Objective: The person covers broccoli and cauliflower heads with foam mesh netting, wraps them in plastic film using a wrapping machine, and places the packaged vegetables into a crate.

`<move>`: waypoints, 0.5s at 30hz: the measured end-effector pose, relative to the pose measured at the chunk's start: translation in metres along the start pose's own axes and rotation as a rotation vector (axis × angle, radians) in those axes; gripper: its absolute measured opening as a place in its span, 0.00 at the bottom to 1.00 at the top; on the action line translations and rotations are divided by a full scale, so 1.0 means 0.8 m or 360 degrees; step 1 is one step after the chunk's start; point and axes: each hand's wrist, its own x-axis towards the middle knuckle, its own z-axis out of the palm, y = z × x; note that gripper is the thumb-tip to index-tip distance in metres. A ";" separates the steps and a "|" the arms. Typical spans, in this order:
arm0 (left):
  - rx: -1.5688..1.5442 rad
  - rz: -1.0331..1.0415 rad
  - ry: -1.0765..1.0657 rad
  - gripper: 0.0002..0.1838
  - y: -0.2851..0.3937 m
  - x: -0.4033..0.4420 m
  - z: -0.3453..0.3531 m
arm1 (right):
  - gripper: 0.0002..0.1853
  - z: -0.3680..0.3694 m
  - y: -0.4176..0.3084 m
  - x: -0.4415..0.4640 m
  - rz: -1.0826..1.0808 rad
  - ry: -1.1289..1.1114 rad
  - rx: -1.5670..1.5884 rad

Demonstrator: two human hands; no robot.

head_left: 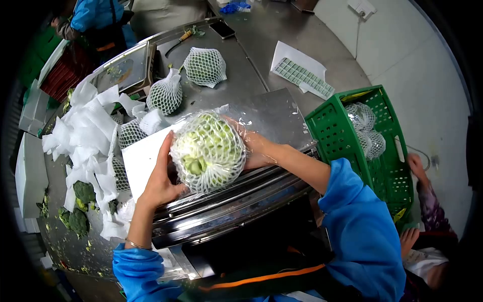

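Observation:
Between my two hands is a broccoli head (209,151) in a white foam net, covered with clear plastic film. Its pale green stalks and cut stem face up toward me. My left hand (163,178) is curved around its left side, the thumb near the lower edge. On the other side my right hand (256,148) presses against it, with the fingertips partly hidden behind. Under the head are a white sheet (141,163) and the metal wrapping unit (226,199) with its rollers. Loose film edges stick out around the top.
A green crate (347,131) at right holds several wrapped heads (370,136). White foam nets (83,131), loose broccoli (78,221) and netted heads (205,67) lie left and behind. A hooked knife (180,41), phone (222,29) and label sheet (304,75) lie farther back. Another person's hand (416,166) is beside the crate.

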 end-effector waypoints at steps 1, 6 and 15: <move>-0.0233 -0.0080 0.0044 0.56 -0.003 -0.001 0.000 | 0.40 0.000 -0.001 -0.008 0.0100 0.0005 0.0079; 0.0086 -0.0161 -0.0192 0.59 0.061 -0.055 0.027 | 0.33 0.005 -0.034 -0.096 0.0562 -0.0050 0.0148; -0.0352 -0.0621 -0.0948 0.46 0.099 -0.221 0.115 | 0.38 0.099 -0.182 -0.249 0.1318 -0.0213 0.0670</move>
